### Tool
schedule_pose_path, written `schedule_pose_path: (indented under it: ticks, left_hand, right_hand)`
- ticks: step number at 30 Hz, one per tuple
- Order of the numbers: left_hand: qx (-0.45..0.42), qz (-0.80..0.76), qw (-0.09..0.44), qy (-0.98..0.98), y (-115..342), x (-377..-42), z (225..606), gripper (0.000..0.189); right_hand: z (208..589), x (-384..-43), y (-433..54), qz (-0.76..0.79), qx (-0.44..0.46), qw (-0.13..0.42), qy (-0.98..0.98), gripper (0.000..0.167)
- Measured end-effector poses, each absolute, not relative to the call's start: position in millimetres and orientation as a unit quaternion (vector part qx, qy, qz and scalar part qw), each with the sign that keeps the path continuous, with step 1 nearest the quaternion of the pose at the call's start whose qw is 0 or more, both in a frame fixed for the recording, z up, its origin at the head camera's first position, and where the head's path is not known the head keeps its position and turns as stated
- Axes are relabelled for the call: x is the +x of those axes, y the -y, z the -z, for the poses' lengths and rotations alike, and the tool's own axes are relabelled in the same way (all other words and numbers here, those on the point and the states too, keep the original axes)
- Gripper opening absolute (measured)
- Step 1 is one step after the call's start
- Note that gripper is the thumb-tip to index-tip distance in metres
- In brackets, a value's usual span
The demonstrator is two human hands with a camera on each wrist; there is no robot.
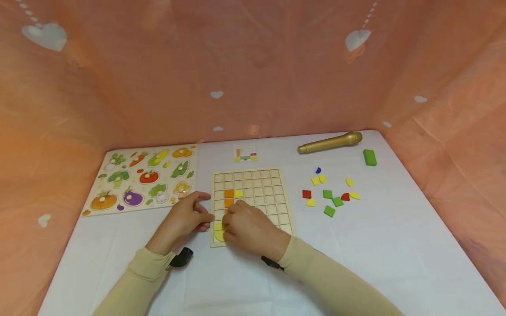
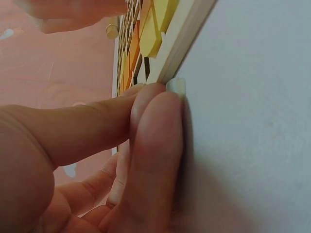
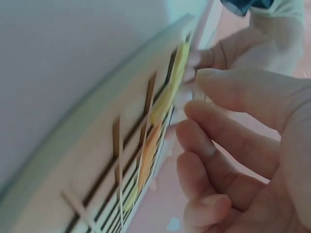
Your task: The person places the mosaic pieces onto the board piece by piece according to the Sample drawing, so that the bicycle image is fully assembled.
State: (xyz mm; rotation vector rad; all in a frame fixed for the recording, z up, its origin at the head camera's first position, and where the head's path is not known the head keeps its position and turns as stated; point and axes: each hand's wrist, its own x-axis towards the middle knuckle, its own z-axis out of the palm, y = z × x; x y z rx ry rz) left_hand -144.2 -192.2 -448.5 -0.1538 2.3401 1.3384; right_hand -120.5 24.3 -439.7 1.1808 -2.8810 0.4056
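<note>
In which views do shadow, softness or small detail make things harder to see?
Head: fairly even light, but the printed card is too small to read clearly; left wrist: shadow darkens the white cloth beside the left hand; right wrist: the near part of the board looks soft.
</note>
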Motion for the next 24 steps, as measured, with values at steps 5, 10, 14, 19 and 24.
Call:
schedule_pose_path:
  ticks: [5, 10, 14, 19, 24]
  left_hand:
    - [-0.059, -0.486, 0.219, -0.844, 192, -143, 447, 0.066]
    - [-0.06, -0.49, 0.219, -0.842, 190, -142, 447, 0.066]
    - [-0.064, -0.488, 0.216, -0.843, 189, -141, 447, 0.065]
    - [-0.065, -0.478, 0.213, -0.85, 189, -141, 447, 0.065]
    - [-0.065, -0.474, 0.216, -0.851, 189, -140, 447, 0.065]
  right_hand:
    - [434, -126, -36, -0.16, 0.351, -0.022, 0.922, 0.009]
    - [433, -130, -59, -0.193, 0.317, -0.029, 0.928, 0.008]
    - [434, -135, -85, -0.196, 0.29, -0.017, 0.936, 0.007]
    - [433, -142, -123, -0.194, 0.247, -0.01, 0.949, 0.008]
    - [432, -149, -162, -0.177, 0.203, -0.003, 0.963, 0.013]
